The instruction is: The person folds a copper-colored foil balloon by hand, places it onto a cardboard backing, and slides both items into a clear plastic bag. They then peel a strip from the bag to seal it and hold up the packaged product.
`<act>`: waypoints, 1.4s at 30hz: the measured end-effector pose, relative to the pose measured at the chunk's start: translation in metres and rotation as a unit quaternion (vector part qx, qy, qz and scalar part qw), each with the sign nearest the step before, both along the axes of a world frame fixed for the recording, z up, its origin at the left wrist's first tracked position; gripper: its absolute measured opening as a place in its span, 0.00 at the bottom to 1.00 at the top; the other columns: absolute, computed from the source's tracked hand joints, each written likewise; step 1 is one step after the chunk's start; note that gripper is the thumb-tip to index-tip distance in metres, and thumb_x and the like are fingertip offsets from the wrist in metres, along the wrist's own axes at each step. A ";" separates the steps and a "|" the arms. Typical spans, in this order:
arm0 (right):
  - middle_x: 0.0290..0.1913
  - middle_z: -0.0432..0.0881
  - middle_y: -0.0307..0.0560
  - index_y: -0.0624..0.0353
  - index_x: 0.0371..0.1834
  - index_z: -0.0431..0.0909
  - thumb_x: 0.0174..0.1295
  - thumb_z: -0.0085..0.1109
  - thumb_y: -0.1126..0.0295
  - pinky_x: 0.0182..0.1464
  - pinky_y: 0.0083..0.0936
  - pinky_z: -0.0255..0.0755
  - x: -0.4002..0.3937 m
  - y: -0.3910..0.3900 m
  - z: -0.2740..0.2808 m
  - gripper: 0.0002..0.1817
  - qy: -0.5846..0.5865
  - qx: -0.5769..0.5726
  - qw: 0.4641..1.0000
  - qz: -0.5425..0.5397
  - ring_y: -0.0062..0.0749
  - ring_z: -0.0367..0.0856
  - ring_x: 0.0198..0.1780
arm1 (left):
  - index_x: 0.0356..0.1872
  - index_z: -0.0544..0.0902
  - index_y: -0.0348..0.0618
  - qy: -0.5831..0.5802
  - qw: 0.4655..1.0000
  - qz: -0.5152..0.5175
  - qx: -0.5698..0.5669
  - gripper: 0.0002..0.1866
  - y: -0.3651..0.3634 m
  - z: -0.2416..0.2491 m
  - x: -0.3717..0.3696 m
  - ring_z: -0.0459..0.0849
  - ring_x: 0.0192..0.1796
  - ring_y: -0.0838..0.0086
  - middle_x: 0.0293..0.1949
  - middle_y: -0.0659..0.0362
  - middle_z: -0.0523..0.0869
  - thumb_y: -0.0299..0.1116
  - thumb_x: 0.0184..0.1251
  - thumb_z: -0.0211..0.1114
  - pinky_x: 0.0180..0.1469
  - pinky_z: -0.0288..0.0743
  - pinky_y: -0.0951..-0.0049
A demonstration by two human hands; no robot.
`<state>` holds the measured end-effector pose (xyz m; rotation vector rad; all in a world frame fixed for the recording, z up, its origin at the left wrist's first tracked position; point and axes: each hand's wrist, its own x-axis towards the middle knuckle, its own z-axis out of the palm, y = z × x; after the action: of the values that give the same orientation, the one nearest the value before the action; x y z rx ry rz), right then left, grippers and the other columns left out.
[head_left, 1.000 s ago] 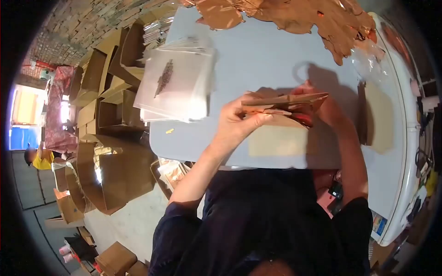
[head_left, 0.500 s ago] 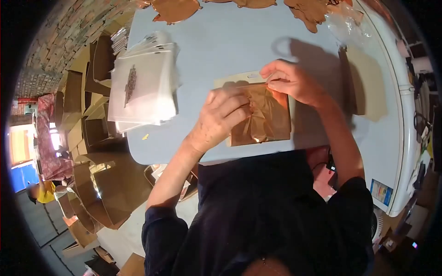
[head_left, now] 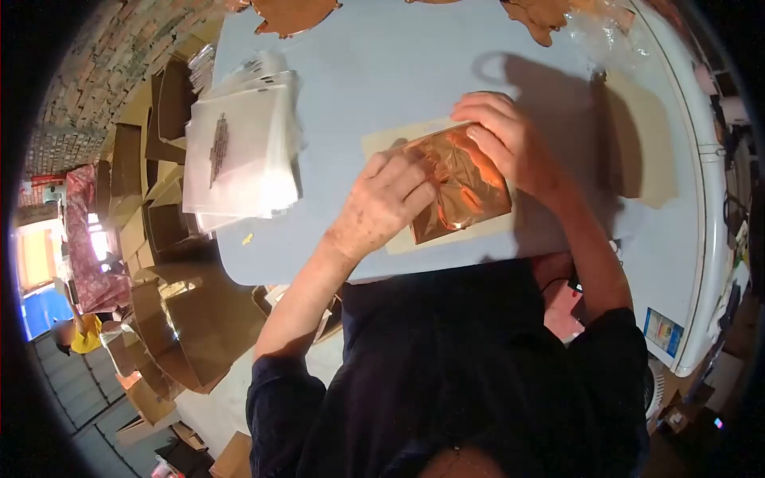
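Observation:
A shiny copper-coloured packet (head_left: 462, 195) lies tilted over a cream card (head_left: 380, 143) near the front edge of the table. My left hand (head_left: 386, 195) grips the packet's left side, its fingers curled with the tips out of sight. At the packet's upper right corner, my right hand (head_left: 510, 143) holds the edge, fingers bent over it and thumb on the copper face. Part of the card shows beyond the packet at the left and bottom.
Clear plastic sleeves (head_left: 243, 147) are stacked at the table's left. Cream cards (head_left: 649, 143) lie at the right. Copper-coloured pieces (head_left: 295, 14) sit along the far edge, with crumpled clear plastic (head_left: 610, 36). Cardboard boxes (head_left: 211, 319) stand left of the table; a person in yellow (head_left: 86, 333) is beyond.
The copper-coloured packet has turned anticlockwise, its right side now higher and off the card's outline. My right hand has closed further over its upper corner.

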<state>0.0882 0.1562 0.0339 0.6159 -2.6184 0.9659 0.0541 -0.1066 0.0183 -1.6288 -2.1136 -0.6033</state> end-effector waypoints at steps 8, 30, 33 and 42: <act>0.67 0.79 0.55 0.64 0.64 0.80 0.66 0.65 0.74 0.76 0.49 0.64 0.027 -0.012 -0.019 0.22 0.036 0.085 0.995 -0.035 0.53 0.74 0.73 | 0.49 0.86 0.42 -0.069 0.997 0.000 -0.035 0.22 -0.008 0.005 -0.001 0.85 0.54 0.61 0.52 0.56 0.86 0.26 0.48 0.72 0.55 0.79 0.60; 0.62 0.83 0.56 0.69 0.62 0.80 0.61 0.65 0.78 0.75 0.49 0.67 0.029 -0.018 -0.023 0.23 0.112 0.132 0.983 -0.064 0.52 0.78 0.69 | 0.83 0.60 0.32 -0.216 0.953 0.202 -0.072 0.38 -0.005 -0.008 0.042 0.56 0.86 0.47 0.83 0.40 0.60 0.46 0.83 0.58 0.85 0.47 0.44; 0.61 0.84 0.57 0.70 0.61 0.80 0.61 0.65 0.77 0.75 0.49 0.68 0.029 -0.019 -0.026 0.23 0.127 0.138 0.980 -0.068 0.53 0.79 0.69 | 0.83 0.60 0.33 -0.198 0.952 0.217 -0.090 0.38 -0.003 -0.010 0.041 0.55 0.86 0.48 0.84 0.42 0.60 0.46 0.82 0.58 0.85 0.46 0.43; 0.61 0.84 0.58 0.71 0.59 0.83 0.61 0.65 0.74 0.74 0.49 0.68 0.031 -0.021 -0.024 0.22 0.131 0.148 0.977 -0.082 0.52 0.80 0.68 | 0.83 0.61 0.33 -0.178 0.960 0.201 -0.082 0.44 0.031 0.008 0.045 0.54 0.86 0.47 0.84 0.42 0.59 0.53 0.77 0.62 0.85 0.46 0.43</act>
<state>0.1192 0.1356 0.0103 0.5407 -2.5412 0.4171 0.0993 -0.0761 0.0267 -1.1717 -2.7250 -0.6331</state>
